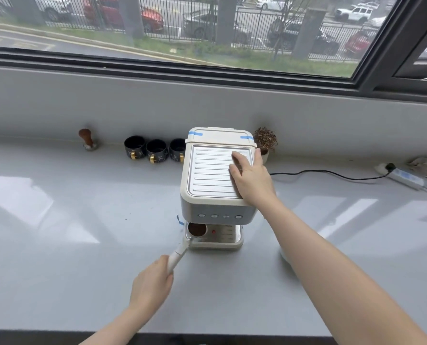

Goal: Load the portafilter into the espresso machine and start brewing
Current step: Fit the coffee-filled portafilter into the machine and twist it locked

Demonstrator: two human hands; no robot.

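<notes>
Head view: left hand (150,282) is clamped around the pale handle of a steel portafilter (196,230) filled with dark coffee grounds, its basket held just under the front left of the cream plastic espresso machine (215,175) (above the drip tray). Right hand (251,179) lies flat, fingers spread, on the machine's ribbed metal top. Three black cups (156,150) stand beside it on the grey counter (58,220).

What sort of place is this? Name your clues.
Probably a coffee corner on a windowside counter, perhaps in an office: an espresso machine, three cups, and a car park outside the window.
</notes>
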